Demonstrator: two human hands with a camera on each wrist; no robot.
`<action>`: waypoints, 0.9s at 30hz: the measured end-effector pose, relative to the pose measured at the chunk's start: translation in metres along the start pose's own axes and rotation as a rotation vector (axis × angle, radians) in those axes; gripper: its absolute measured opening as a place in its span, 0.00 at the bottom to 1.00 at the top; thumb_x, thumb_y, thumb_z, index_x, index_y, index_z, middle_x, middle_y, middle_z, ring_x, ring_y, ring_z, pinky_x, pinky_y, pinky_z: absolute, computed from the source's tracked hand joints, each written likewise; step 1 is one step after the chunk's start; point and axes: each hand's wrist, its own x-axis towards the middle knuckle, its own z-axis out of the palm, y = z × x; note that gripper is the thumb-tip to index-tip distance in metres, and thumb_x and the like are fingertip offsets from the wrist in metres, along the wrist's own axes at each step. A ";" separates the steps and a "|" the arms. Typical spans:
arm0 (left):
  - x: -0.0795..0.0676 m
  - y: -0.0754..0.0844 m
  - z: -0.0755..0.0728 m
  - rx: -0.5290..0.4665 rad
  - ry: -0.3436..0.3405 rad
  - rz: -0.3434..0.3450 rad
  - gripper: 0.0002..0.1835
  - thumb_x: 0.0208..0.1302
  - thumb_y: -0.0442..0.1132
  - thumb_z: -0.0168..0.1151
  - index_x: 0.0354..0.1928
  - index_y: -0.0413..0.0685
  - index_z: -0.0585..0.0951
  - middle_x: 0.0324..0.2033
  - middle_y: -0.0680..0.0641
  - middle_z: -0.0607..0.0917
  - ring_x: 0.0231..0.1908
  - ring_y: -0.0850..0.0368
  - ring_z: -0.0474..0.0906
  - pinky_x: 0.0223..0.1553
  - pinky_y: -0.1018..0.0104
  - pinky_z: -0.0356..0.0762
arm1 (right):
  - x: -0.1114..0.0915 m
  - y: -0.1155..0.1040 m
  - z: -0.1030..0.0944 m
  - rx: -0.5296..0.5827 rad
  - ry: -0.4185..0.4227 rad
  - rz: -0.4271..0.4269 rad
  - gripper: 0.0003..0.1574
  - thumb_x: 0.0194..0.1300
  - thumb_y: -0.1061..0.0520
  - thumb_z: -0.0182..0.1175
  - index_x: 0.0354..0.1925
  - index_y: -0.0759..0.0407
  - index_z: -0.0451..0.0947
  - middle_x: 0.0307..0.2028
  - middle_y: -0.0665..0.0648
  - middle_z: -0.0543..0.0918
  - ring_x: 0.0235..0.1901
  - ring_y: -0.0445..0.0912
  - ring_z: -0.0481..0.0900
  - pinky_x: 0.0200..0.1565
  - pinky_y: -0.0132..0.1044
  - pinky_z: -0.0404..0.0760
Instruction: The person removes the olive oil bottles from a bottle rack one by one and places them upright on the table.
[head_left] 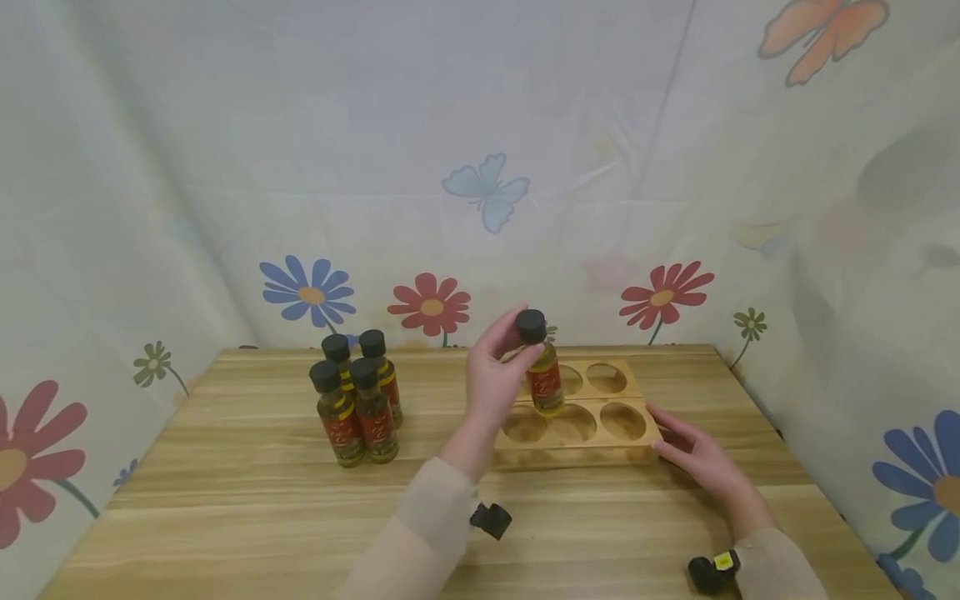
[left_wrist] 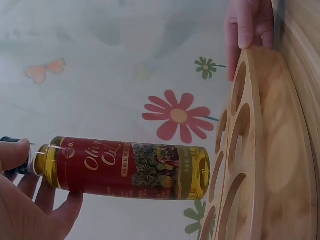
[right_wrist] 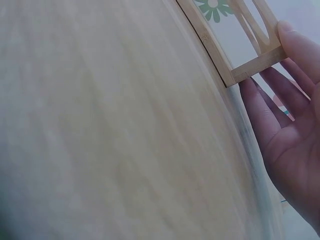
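My left hand [head_left: 491,375] holds a small olive oil bottle [head_left: 545,383] by its neck and black cap, with the base over the wooden holder. In the left wrist view the bottle [left_wrist: 130,169] shows a red label and yellow oil; its base is apart from the holder [left_wrist: 260,115]. The holder [head_left: 577,454] has two rows of round holes, partly hidden behind the bottle and my left hand. At its right end, my right hand [head_left: 705,462] touches the wood with fairly straight fingers. In the right wrist view, the fingers [right_wrist: 285,92] rest along the holder's end [right_wrist: 257,65].
Several similar oil bottles [head_left: 377,421] with black caps stand upright in a cluster on the left of the wooden table [head_left: 247,508]. A flower-printed cloth [head_left: 360,125] hangs behind the table and along both sides.
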 end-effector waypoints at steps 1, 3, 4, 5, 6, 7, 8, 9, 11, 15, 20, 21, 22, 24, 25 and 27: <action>-0.002 0.001 -0.002 0.006 -0.005 -0.001 0.28 0.57 0.26 0.70 0.61 0.47 0.80 0.47 0.42 0.86 0.45 0.51 0.82 0.50 0.60 0.81 | 0.000 0.000 0.000 -0.002 -0.003 0.003 0.39 0.71 0.53 0.61 0.73 0.64 0.61 0.70 0.69 0.63 0.57 0.26 0.66 0.55 0.18 0.65; -0.004 0.004 -0.006 0.015 -0.015 0.003 0.28 0.57 0.26 0.70 0.61 0.48 0.80 0.47 0.43 0.86 0.45 0.51 0.82 0.51 0.59 0.81 | 0.000 0.001 0.000 0.000 -0.006 0.002 0.39 0.71 0.53 0.60 0.73 0.64 0.61 0.71 0.69 0.63 0.57 0.26 0.67 0.55 0.18 0.65; -0.006 0.005 -0.008 0.021 -0.020 0.008 0.28 0.57 0.26 0.70 0.61 0.48 0.80 0.47 0.43 0.86 0.45 0.51 0.82 0.51 0.59 0.81 | 0.000 0.001 0.000 0.000 -0.001 -0.002 0.38 0.71 0.53 0.61 0.73 0.64 0.61 0.70 0.70 0.63 0.57 0.26 0.67 0.54 0.18 0.66; -0.007 0.006 -0.010 0.027 -0.025 0.012 0.28 0.57 0.26 0.70 0.61 0.47 0.80 0.47 0.43 0.86 0.45 0.51 0.82 0.50 0.58 0.81 | 0.000 0.001 0.000 0.004 0.001 -0.007 0.38 0.71 0.54 0.61 0.73 0.65 0.61 0.70 0.70 0.63 0.57 0.26 0.67 0.54 0.18 0.66; -0.008 0.007 -0.013 0.030 -0.028 0.017 0.28 0.57 0.26 0.70 0.61 0.48 0.80 0.47 0.43 0.86 0.45 0.51 0.82 0.50 0.58 0.81 | 0.000 0.001 0.000 0.009 0.001 -0.015 0.38 0.71 0.55 0.61 0.72 0.65 0.61 0.70 0.70 0.63 0.57 0.27 0.67 0.54 0.18 0.66; -0.009 0.008 -0.015 0.039 -0.030 0.020 0.28 0.57 0.27 0.70 0.61 0.48 0.80 0.47 0.43 0.86 0.45 0.51 0.82 0.50 0.58 0.81 | 0.000 0.001 0.000 0.014 -0.003 -0.021 0.38 0.71 0.55 0.60 0.73 0.65 0.61 0.70 0.71 0.63 0.57 0.27 0.67 0.54 0.18 0.67; -0.010 0.009 -0.017 0.048 -0.032 0.028 0.28 0.57 0.27 0.70 0.61 0.47 0.80 0.47 0.43 0.86 0.45 0.51 0.82 0.51 0.57 0.81 | 0.000 0.001 0.000 0.019 -0.001 -0.023 0.37 0.71 0.56 0.60 0.72 0.65 0.61 0.70 0.70 0.63 0.56 0.26 0.67 0.54 0.18 0.67; -0.011 0.010 -0.020 0.055 -0.035 0.033 0.28 0.57 0.27 0.70 0.61 0.47 0.80 0.47 0.43 0.86 0.45 0.50 0.82 0.50 0.56 0.81 | 0.000 0.000 0.000 0.022 -0.002 -0.031 0.37 0.71 0.57 0.60 0.72 0.65 0.61 0.70 0.70 0.63 0.57 0.27 0.68 0.55 0.19 0.67; -0.013 0.012 -0.025 0.064 -0.042 0.034 0.28 0.57 0.27 0.70 0.61 0.46 0.80 0.47 0.43 0.86 0.45 0.50 0.83 0.50 0.56 0.81 | 0.000 0.000 0.000 0.027 -0.006 -0.033 0.37 0.71 0.57 0.60 0.73 0.65 0.61 0.70 0.70 0.63 0.57 0.27 0.68 0.55 0.19 0.67; -0.018 0.015 -0.037 0.083 -0.056 0.002 0.29 0.57 0.27 0.71 0.61 0.51 0.81 0.47 0.45 0.86 0.46 0.50 0.82 0.51 0.57 0.81 | -0.001 -0.001 0.000 0.000 -0.002 -0.013 0.37 0.72 0.55 0.60 0.73 0.64 0.61 0.70 0.69 0.63 0.59 0.32 0.69 0.55 0.19 0.66; -0.026 0.019 -0.052 0.131 -0.049 -0.037 0.29 0.57 0.29 0.72 0.62 0.54 0.81 0.46 0.46 0.87 0.47 0.52 0.83 0.52 0.55 0.80 | 0.000 0.001 0.000 -0.016 -0.005 0.012 0.38 0.72 0.52 0.60 0.73 0.62 0.61 0.71 0.67 0.63 0.60 0.34 0.69 0.55 0.18 0.65; -0.027 0.020 -0.055 0.136 -0.045 -0.038 0.29 0.57 0.29 0.72 0.61 0.53 0.81 0.45 0.46 0.87 0.47 0.52 0.83 0.52 0.53 0.80 | 0.000 0.001 0.000 -0.010 -0.007 0.014 0.39 0.72 0.52 0.60 0.73 0.62 0.61 0.71 0.67 0.63 0.59 0.32 0.69 0.55 0.18 0.65; -0.028 0.020 -0.058 0.140 -0.043 -0.038 0.28 0.57 0.29 0.72 0.62 0.53 0.81 0.45 0.45 0.87 0.46 0.52 0.83 0.52 0.53 0.80 | 0.000 0.001 0.000 -0.006 -0.007 0.014 0.39 0.72 0.52 0.60 0.73 0.62 0.61 0.71 0.67 0.63 0.59 0.31 0.68 0.55 0.18 0.66; -0.030 0.020 -0.065 0.146 -0.040 -0.041 0.28 0.58 0.29 0.71 0.62 0.51 0.81 0.44 0.45 0.87 0.46 0.52 0.83 0.52 0.54 0.80 | 0.000 0.001 0.000 -0.008 -0.006 0.022 0.39 0.71 0.52 0.61 0.73 0.62 0.61 0.71 0.66 0.63 0.59 0.30 0.68 0.55 0.18 0.65; -0.031 0.020 -0.068 0.145 -0.041 -0.042 0.28 0.58 0.29 0.71 0.62 0.51 0.80 0.45 0.45 0.87 0.46 0.52 0.82 0.52 0.54 0.80 | 0.000 0.001 0.000 -0.008 -0.006 0.024 0.39 0.71 0.52 0.61 0.73 0.62 0.61 0.71 0.66 0.63 0.59 0.32 0.68 0.55 0.18 0.65; -0.033 0.020 -0.076 0.156 -0.039 -0.050 0.28 0.58 0.29 0.71 0.62 0.50 0.80 0.44 0.45 0.87 0.46 0.53 0.82 0.52 0.55 0.80 | 0.000 0.000 0.000 -0.011 -0.005 0.027 0.39 0.71 0.51 0.61 0.73 0.62 0.61 0.71 0.66 0.63 0.61 0.36 0.69 0.55 0.18 0.65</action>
